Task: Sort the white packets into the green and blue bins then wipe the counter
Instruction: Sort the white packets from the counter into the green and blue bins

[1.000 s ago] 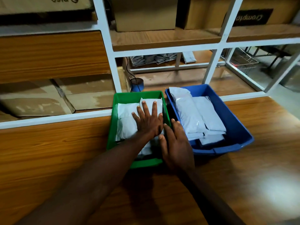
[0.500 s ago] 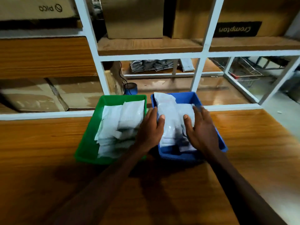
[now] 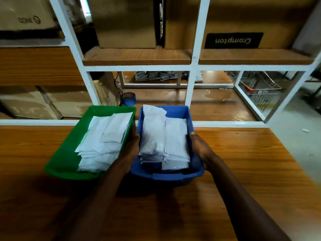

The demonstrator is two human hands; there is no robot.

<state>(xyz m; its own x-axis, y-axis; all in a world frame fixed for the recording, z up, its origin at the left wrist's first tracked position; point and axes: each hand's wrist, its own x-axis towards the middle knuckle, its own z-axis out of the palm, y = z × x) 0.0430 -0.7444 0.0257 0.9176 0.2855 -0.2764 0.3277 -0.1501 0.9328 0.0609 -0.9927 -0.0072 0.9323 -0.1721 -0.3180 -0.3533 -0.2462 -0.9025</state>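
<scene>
A green bin (image 3: 64, 162) sits on the wooden counter (image 3: 260, 171), left of centre, with several white packets (image 3: 104, 141) piled in it. Touching its right side is a blue bin (image 3: 175, 175), stacked with white packets (image 3: 163, 138) of its own. My left hand (image 3: 129, 153) grips the blue bin's left wall, squeezed between the two bins. On the opposite wall my right hand (image 3: 201, 148) holds the bin, thumb over the rim. No packets lie loose on the counter.
A white-framed shelf unit (image 3: 194, 65) rises just behind the bins, loaded with cardboard boxes (image 3: 125, 23). A roll of blue tape (image 3: 129, 100) lies behind the green bin. A wire basket (image 3: 258, 87) stands at the far right. The counter's right edge drops to the floor.
My left hand left the packets in the green bin and moved to the blue bin's left side. Both hands slid from on top of the blue bin's packets down to its two side walls.
</scene>
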